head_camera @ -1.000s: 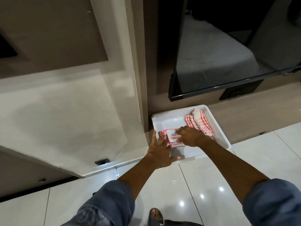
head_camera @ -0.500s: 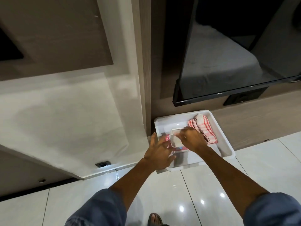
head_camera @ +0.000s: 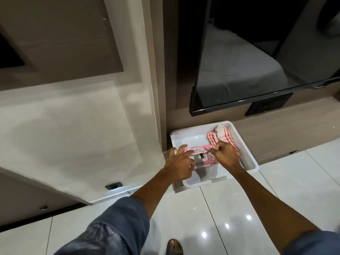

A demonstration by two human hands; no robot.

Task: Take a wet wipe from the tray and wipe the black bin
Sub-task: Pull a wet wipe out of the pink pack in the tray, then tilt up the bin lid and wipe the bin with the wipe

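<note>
A white tray (head_camera: pixel 246 150) lies on the floor against the wall. Over it is a pink wet-wipe pack (head_camera: pixel 199 156) with its white flap lid lifted. My left hand (head_camera: pixel 181 162) grips the pack's left side and holds it slightly raised. My right hand (head_camera: pixel 225 154) is at the pack's right end with thumb and forefinger pinched together at the lid's edge; I cannot tell whether a wipe is between them. No black bin is in view.
A red-and-white checked cloth (head_camera: pixel 223 138) lies in the tray's right half. A wall-mounted black TV (head_camera: pixel 257 61) hangs above the tray. A white slab (head_camera: pixel 73 137) spreads to the left. Glossy white floor tiles (head_camera: pixel 230 208) run toward my sandalled foot (head_camera: pixel 173 246).
The pack's lid went from closed to flipped up. My left hand shifted from the tray's front rim onto the pack and lifted it. My right hand moved to its right end.
</note>
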